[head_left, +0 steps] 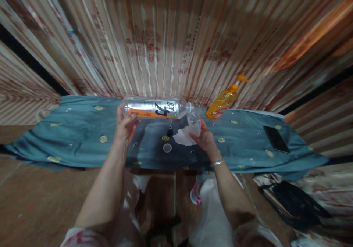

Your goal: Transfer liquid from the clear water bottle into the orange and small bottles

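My left hand (126, 126) is closed around the base end of a large clear plastic bottle (154, 108) with a silver and orange label. The bottle lies sideways in the air, its uncapped mouth pointing right. In my right hand (204, 138) is a small clear plastic cup (194, 122), tilted, its rim at the bottle's mouth. Whether liquid is running between them I cannot tell. Below, on the cloth, lie a torn-edged white paper (184, 136), a small black cap (169, 132) and a round translucent lid-like piece (167, 148).
A pump bottle of orange liquid (223, 101) stands at the back right of the green patterned cloth (88, 136). A black phone (276, 139) lies at the right. Pleated curtain (171, 37) hangs behind the table. On the floor at right is a black bag (295, 199).
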